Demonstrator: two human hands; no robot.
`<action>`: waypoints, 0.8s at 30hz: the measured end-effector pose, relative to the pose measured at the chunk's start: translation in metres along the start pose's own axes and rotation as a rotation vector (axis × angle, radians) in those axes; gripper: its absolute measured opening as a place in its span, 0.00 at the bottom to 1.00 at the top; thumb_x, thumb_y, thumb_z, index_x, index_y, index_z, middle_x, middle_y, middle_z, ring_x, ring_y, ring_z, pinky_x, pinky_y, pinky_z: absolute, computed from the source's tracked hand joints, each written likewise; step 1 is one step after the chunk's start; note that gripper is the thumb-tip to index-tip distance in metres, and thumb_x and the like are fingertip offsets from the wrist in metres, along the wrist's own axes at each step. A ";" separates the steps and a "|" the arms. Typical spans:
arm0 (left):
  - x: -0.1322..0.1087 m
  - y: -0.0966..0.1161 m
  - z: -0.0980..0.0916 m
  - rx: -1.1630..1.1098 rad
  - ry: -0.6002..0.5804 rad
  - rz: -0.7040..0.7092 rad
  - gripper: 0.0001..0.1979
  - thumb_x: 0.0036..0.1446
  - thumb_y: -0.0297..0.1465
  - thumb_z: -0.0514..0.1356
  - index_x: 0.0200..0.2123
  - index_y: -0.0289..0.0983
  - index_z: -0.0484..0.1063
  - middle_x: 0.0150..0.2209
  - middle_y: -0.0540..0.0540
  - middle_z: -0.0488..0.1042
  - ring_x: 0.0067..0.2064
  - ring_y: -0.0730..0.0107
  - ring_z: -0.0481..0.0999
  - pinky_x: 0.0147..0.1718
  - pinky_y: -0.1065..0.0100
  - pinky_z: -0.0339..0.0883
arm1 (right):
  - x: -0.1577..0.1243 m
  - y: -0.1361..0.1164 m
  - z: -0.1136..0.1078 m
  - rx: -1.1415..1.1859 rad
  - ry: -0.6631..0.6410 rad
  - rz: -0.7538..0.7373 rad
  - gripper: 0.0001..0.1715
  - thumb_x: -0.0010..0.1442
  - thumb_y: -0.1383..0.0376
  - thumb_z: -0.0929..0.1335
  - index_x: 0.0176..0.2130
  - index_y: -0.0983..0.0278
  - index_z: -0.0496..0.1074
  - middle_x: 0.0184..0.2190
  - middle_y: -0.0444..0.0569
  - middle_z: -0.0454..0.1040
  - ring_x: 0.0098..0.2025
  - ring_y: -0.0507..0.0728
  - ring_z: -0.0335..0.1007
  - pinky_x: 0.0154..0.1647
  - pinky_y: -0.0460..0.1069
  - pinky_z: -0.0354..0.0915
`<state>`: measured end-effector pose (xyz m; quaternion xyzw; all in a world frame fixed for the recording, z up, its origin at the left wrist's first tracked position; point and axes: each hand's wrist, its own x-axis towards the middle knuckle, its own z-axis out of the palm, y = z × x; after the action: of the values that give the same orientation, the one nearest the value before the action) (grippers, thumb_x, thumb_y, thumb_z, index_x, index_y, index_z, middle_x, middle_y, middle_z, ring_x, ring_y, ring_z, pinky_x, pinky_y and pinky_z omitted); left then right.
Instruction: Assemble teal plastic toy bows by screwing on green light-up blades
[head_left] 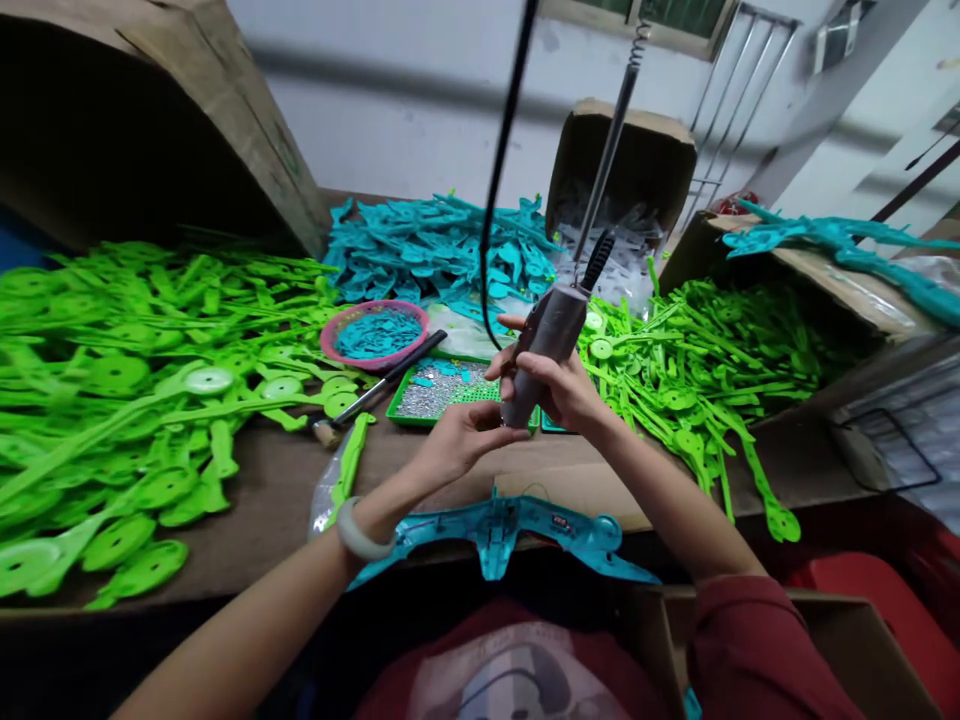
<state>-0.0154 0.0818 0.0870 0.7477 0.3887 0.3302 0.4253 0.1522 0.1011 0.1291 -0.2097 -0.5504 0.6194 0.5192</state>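
My right hand [559, 385] is wrapped round a grey electric screwdriver [551, 335], which hangs from a spring and slants with its tip down to the left. At that tip my left hand [465, 440] has thumb and fingers pinched together; what lies between them is too small to make out. Below both hands, a long blue plastic part [495, 535] rests along the table's near edge, its hollow ribbed side up. Just behind the hands sits a green tray [397, 408] of small metal screws with some blue pieces among them.
Bright green plastic parts heap up at the left [112, 375] and right [720, 350]. Blue parts [442, 245] are piled at the back. A pink basket [328, 345] holds small blue pieces, beside a hammer [386, 380]. Cardboard boxes [247, 110] flank the table; a black cable [499, 170] hangs down.
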 end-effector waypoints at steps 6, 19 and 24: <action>0.023 -0.005 0.020 -0.032 -0.058 -0.001 0.21 0.50 0.48 0.68 0.34 0.35 0.81 0.32 0.46 0.82 0.36 0.61 0.78 0.37 0.64 0.72 | -0.057 -0.031 -0.025 -0.428 0.247 -0.024 0.26 0.60 0.44 0.70 0.45 0.61 0.71 0.41 0.48 0.76 0.43 0.54 0.73 0.46 0.50 0.70; -0.048 -0.006 0.057 0.492 -0.110 0.359 0.32 0.66 0.48 0.57 0.65 0.34 0.61 0.63 0.32 0.67 0.65 0.45 0.67 0.63 0.44 0.62 | -0.334 0.079 -0.003 -1.179 0.479 0.922 0.36 0.62 0.60 0.70 0.64 0.70 0.62 0.65 0.70 0.65 0.67 0.71 0.61 0.66 0.67 0.56; -0.082 -0.041 0.065 0.756 -0.316 0.529 0.32 0.67 0.48 0.54 0.66 0.34 0.60 0.61 0.28 0.70 0.61 0.40 0.72 0.59 0.41 0.65 | -0.312 0.095 -0.027 -0.819 0.531 0.737 0.09 0.60 0.62 0.69 0.30 0.64 0.73 0.27 0.51 0.78 0.35 0.58 0.76 0.45 0.53 0.70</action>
<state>-0.0132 0.0003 0.0100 0.9639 0.2089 0.1450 0.0792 0.2524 -0.1454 -0.0622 -0.7160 -0.4868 0.4230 0.2674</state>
